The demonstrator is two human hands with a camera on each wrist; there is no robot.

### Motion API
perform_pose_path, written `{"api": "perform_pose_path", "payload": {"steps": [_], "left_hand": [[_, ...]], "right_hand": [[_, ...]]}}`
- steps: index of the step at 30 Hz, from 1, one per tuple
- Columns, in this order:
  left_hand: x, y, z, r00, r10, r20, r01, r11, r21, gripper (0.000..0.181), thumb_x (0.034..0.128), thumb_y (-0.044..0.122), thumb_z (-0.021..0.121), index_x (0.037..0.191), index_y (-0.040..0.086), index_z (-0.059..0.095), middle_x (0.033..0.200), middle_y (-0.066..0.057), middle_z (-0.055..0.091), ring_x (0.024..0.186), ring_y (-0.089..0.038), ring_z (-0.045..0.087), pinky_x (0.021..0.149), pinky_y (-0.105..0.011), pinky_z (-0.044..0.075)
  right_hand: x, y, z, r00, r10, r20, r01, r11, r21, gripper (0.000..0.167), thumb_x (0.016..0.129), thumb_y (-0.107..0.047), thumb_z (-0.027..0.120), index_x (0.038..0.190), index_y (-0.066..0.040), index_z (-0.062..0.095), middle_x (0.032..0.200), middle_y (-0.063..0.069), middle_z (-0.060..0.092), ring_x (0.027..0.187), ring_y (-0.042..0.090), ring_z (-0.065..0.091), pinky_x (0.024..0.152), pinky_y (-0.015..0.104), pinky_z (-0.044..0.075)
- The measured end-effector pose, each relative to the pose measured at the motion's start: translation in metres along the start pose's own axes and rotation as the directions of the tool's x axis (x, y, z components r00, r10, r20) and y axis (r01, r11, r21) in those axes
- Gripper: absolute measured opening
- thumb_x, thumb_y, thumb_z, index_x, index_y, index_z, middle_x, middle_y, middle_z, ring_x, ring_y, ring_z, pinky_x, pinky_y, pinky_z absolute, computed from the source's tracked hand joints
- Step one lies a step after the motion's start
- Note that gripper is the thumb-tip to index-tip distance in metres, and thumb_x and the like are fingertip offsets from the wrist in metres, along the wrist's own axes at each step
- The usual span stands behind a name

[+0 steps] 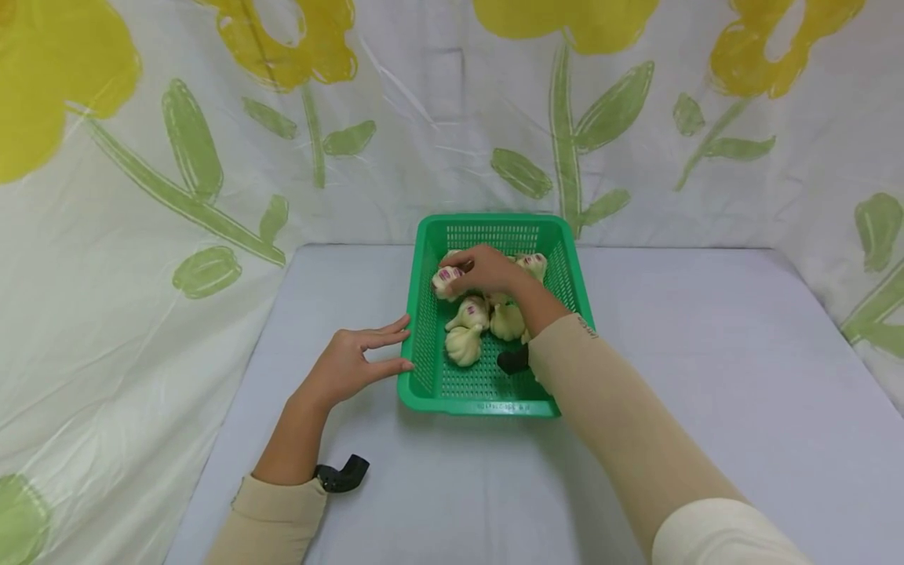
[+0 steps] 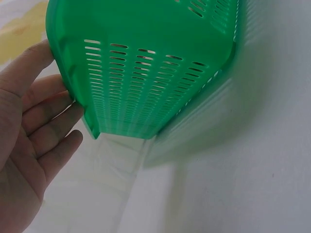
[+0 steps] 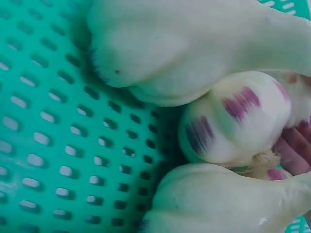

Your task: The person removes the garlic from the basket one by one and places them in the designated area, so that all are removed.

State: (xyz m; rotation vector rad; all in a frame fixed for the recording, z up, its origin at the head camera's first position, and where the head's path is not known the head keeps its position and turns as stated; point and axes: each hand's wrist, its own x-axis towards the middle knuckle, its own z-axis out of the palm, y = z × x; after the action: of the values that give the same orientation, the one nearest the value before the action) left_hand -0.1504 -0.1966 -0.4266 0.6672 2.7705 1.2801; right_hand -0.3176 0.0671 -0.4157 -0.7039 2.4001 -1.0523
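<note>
A green perforated basket point(image 1: 424, 392) holds several white garlic bulbs with purple marks. The right hand point(image 1: 487, 271) reaches inside and grips a garlic bulb point(image 1: 446, 283) near the basket's left wall. In the right wrist view, garlic bulbs point(image 3: 233, 119) fill much of the picture, and part of the right hand point(image 3: 295, 150) shows behind them at the right edge. At the basket's left rim, the left hand point(image 1: 353, 362) touches with its fingers extended. The left wrist view shows the left hand point(image 2: 36, 131) with fingertips against the rim of the basket point(image 2: 141, 24).
The basket stands on a white-covered table point(image 1: 706, 377), near its back edge. Behind and beside the table hangs a white sheet point(image 1: 438, 157) with yellow flowers and green leaves. A black strap piece point(image 1: 344, 474) sticks out from the left wrist.
</note>
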Motion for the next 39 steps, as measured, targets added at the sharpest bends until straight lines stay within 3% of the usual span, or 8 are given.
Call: {"api": "perform_pose_path", "payload": {"steps": [4,10,17,23,32,39], "left_hand": [[0.000,0.001,0.000,1.000,0.009,-0.007,-0.009,1.000,0.002,0.055,0.0805,0.040,0.080,0.127,0.013,0.067,0.139,0.008,0.057,0.125,-0.018,0.058,0.098,-0.040,0.052],[0.000,0.001,0.000,1.000,0.014,-0.007,-0.014,1.000,-0.007,0.055,0.0800,0.038,0.080,0.127,0.013,0.067,0.139,0.007,0.057,0.124,-0.019,0.059,0.098,-0.040,0.052],[0.001,0.001,-0.001,0.999,0.032,-0.009,-0.032,0.999,-0.006,0.054,0.0795,0.035,0.081,0.127,0.011,0.067,0.139,0.005,0.058,0.124,-0.020,0.059,0.098,-0.041,0.052],[0.000,0.000,0.000,1.000,0.024,-0.008,-0.024,1.000,0.000,0.055,0.0797,0.035,0.081,0.127,0.012,0.067,0.139,0.006,0.058,0.125,-0.019,0.058,0.099,-0.040,0.051],[-0.001,0.003,-0.002,1.000,0.009,0.002,-0.009,1.000,-0.011,0.055,0.0802,0.036,0.081,0.128,0.012,0.067,0.140,0.006,0.057,0.126,-0.020,0.057,0.099,-0.041,0.052],[0.000,0.002,-0.001,1.000,-0.005,0.009,0.005,1.000,-0.026,0.057,0.0802,0.038,0.080,0.128,0.012,0.066,0.140,0.006,0.057,0.128,-0.021,0.056,0.100,-0.043,0.050]], "right_hand": [[-0.002,0.001,-0.004,0.999,0.027,-0.026,-0.024,0.994,0.109,0.051,0.088,-0.034,0.075,0.136,-0.023,0.061,0.144,0.000,0.055,0.130,0.026,0.050,0.103,0.045,0.048],[-0.004,0.000,-0.009,0.998,0.027,-0.065,-0.015,0.984,0.178,0.057,0.088,-0.040,0.074,0.140,-0.024,0.057,0.147,-0.004,0.052,0.132,0.022,0.050,0.104,0.043,0.048],[-0.006,-0.001,-0.014,0.993,0.041,-0.110,-0.008,0.960,0.279,0.060,0.086,-0.043,0.075,0.140,-0.024,0.057,0.143,0.000,0.056,0.134,0.021,0.049,0.107,0.042,0.046],[-0.009,-0.002,-0.016,0.987,0.043,-0.154,0.008,0.950,0.313,0.056,0.088,-0.044,0.072,0.139,-0.025,0.058,0.147,0.000,0.051,0.140,0.020,0.043,0.109,0.042,0.044],[-0.012,-0.005,-0.019,0.971,0.047,-0.235,0.052,0.915,0.400,0.051,0.091,-0.036,0.071,0.138,-0.020,0.059,0.139,0.002,0.059,0.130,0.018,0.052,0.106,0.038,0.047],[-0.016,-0.010,-0.023,0.970,0.058,-0.236,0.041,0.918,0.394,0.052,0.091,-0.036,0.071,0.138,-0.019,0.059,0.140,0.003,0.059,0.129,0.018,0.053,0.106,0.040,0.047]]}}
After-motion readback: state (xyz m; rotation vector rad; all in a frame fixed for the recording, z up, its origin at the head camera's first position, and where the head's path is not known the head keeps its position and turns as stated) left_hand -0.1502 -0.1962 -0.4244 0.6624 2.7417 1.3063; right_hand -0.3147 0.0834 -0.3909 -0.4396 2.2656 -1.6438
